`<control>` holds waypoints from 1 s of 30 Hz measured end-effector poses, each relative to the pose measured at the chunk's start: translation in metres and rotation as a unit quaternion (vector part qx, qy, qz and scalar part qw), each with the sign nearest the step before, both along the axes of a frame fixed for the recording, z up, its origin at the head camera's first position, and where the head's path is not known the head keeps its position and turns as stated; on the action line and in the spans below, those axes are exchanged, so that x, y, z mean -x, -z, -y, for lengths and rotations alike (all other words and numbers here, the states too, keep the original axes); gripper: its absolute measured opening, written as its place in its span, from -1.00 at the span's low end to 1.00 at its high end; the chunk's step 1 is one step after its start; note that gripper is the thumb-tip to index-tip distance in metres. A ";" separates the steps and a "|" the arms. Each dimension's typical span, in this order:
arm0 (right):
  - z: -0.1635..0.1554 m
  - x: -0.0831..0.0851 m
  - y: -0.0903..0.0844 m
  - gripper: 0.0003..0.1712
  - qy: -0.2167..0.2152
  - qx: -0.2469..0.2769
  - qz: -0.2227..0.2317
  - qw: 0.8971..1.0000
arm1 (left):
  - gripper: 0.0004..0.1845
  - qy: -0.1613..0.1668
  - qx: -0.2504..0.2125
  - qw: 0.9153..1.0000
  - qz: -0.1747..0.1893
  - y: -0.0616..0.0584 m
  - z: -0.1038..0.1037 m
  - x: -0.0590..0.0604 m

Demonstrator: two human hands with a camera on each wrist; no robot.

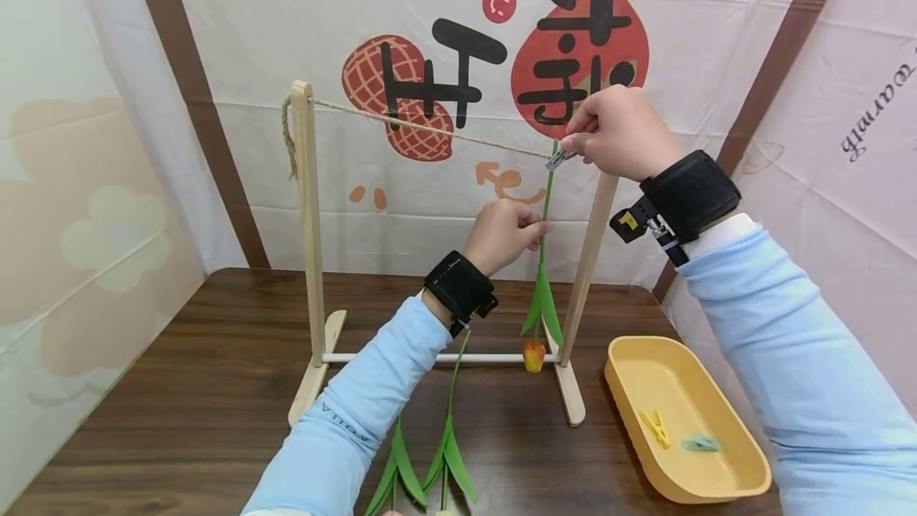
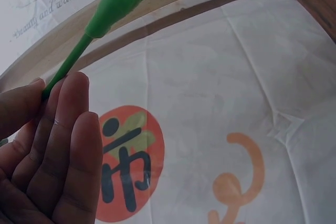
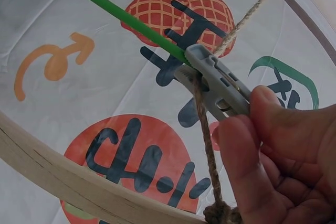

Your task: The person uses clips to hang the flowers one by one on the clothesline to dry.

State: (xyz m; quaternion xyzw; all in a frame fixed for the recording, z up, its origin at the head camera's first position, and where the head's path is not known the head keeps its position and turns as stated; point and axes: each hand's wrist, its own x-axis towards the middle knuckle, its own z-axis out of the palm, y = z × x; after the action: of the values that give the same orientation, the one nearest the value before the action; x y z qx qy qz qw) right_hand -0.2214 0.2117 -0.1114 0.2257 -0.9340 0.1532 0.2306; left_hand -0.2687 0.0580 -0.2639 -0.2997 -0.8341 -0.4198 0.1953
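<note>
An artificial tulip (image 1: 533, 356) with an orange-yellow bloom hangs head down near the right post of a wooden frame. My left hand (image 1: 504, 236) pinches its green stem (image 2: 73, 56) between thumb and fingertips. Higher up, my right hand (image 1: 622, 132) holds a grey clothespin (image 3: 218, 83) by its handle end. In the right wrist view the clothespin's nose sits over both the twine (image 3: 206, 135) and the upper end of the stem. Two more tulips (image 1: 450, 452) lie on the table at the front, their blooms mostly out of view.
The wooden frame's left post (image 1: 310, 229) carries the twine's other end, and a white bar (image 1: 344, 357) joins the feet. A yellow tray (image 1: 669, 373) at the right contains a yellow clothespin (image 1: 655, 428) and a green clothespin (image 1: 700, 443). A printed cloth (image 1: 430, 229) hangs behind the dark table (image 1: 165, 404).
</note>
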 end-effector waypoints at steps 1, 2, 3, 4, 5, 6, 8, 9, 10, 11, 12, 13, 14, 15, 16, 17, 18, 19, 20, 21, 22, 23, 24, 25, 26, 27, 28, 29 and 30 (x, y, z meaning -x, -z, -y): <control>0.000 0.000 0.000 -0.86 0.000 0.004 0.002 1.000 | -0.74 0.000 0.000 1.000 0.000 0.000 0.000 0.000; -0.001 -0.001 0.000 -0.85 0.000 0.008 0.004 1.000 | -0.74 0.001 0.000 1.000 0.001 0.000 0.000 0.000; -0.001 -0.002 0.000 -0.85 0.000 0.009 0.006 1.000 | -0.74 0.001 -0.001 1.000 0.002 0.000 0.000 0.000; -0.001 -0.002 0.000 -0.84 -0.001 0.009 0.007 1.000 | -0.74 0.002 -0.001 1.000 0.002 0.000 0.000 0.000; 0.000 -0.003 -0.001 -0.84 -0.001 0.010 0.008 1.000 | -0.74 0.002 -0.002 1.000 0.003 0.000 0.000 0.000; 0.000 -0.003 -0.001 -0.83 -0.002 0.010 0.010 1.000 | -0.75 0.002 -0.004 1.000 0.003 0.000 0.000 0.000; 0.000 -0.004 -0.002 -0.83 -0.003 0.008 0.012 1.000 | -0.75 0.003 -0.007 1.000 0.006 0.000 0.001 0.000; 0.000 -0.004 -0.003 -0.82 -0.004 0.006 0.015 1.000 | -0.76 0.004 -0.009 1.000 0.006 0.000 0.001 0.000; 0.000 -0.005 -0.003 -0.82 -0.006 0.007 0.017 1.000 | -0.76 0.005 -0.012 1.000 0.005 0.000 0.001 0.000; 0.000 -0.005 -0.004 -0.82 -0.007 0.008 0.019 1.000 | -0.76 0.005 -0.013 1.000 0.006 0.000 0.001 0.000; 0.000 -0.006 -0.005 -0.81 -0.009 0.008 0.022 1.000 | -0.76 0.005 -0.014 1.000 0.005 -0.001 0.002 -0.001; 0.000 -0.006 -0.005 -0.81 -0.010 0.008 0.024 1.000 | -0.76 0.005 -0.015 1.000 0.004 -0.001 0.002 -0.001; 0.000 -0.007 -0.006 -0.80 -0.012 0.009 0.026 1.000 | -0.76 0.004 -0.015 1.000 0.003 -0.001 0.003 -0.001; 0.000 -0.007 -0.006 -0.80 -0.012 0.010 0.028 0.999 | -0.76 0.004 -0.016 1.000 0.003 -0.001 0.003 -0.001; 0.000 -0.007 -0.006 -0.79 -0.012 0.012 0.030 0.999 | -0.77 0.004 -0.016 1.000 0.004 -0.002 0.003 -0.001; 0.000 -0.008 -0.006 -0.78 -0.011 0.012 0.031 0.999 | -0.77 0.005 -0.016 1.000 0.005 -0.002 0.003 -0.002; 0.000 -0.008 -0.006 -0.77 -0.010 0.012 0.031 0.999 | -0.77 0.006 -0.017 1.000 0.006 -0.002 0.003 -0.002; 0.000 -0.008 -0.006 -0.76 -0.009 0.012 0.031 0.999 | -0.77 0.007 -0.017 1.000 0.008 -0.002 0.003 -0.002; 0.000 -0.009 -0.006 -0.75 -0.008 0.011 0.032 0.999 | -0.77 0.007 -0.018 1.000 0.010 -0.002 0.003 -0.002; 0.000 -0.009 -0.006 -0.75 -0.007 0.010 0.031 0.999 | -0.77 0.008 -0.019 1.000 0.012 -0.002 0.002 -0.003; 0.000 -0.009 -0.006 -0.74 -0.007 0.010 0.032 0.999 | -0.77 0.009 -0.020 1.000 0.013 -0.002 0.002 -0.003; 0.000 -0.009 -0.006 -0.74 -0.007 0.009 0.032 0.999 | -0.77 0.009 -0.021 1.000 0.013 -0.002 0.002 -0.003; 0.000 -0.010 -0.006 -0.73 -0.007 0.009 0.032 0.999 | -0.77 0.009 -0.023 1.000 0.013 -0.002 0.002 -0.003; 0.000 -0.010 -0.006 -0.73 -0.006 0.010 0.034 0.999 | -0.77 0.009 -0.023 1.000 0.013 -0.002 0.002 -0.003; 0.000 -0.010 -0.006 -0.73 -0.006 0.010 0.034 0.999 | -0.78 0.008 -0.024 1.000 0.013 -0.002 0.002 -0.003; 0.000 -0.011 -0.007 -0.73 -0.006 0.010 0.035 0.999 | -0.78 0.008 -0.024 1.000 0.013 -0.002 0.002 -0.004; 0.000 -0.011 -0.007 -0.72 -0.006 0.011 0.035 0.999 | -0.78 0.006 -0.024 1.000 0.013 -0.002 0.002 -0.004; 0.000 -0.012 -0.007 -0.72 -0.007 0.011 0.035 0.999 | -0.78 0.005 -0.024 1.000 0.013 -0.003 0.002 -0.004; 0.000 -0.012 -0.007 -0.72 -0.007 0.011 0.034 0.999 | -0.78 0.003 -0.024 1.000 0.013 -0.003 0.002 -0.005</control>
State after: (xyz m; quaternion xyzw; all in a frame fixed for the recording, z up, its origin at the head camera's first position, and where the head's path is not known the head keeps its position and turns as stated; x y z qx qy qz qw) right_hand -0.2095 0.2118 -0.1043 0.2247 -0.9380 0.1724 0.1996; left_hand -0.2640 0.0558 -0.2608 -0.2925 -0.8252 -0.4441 0.1904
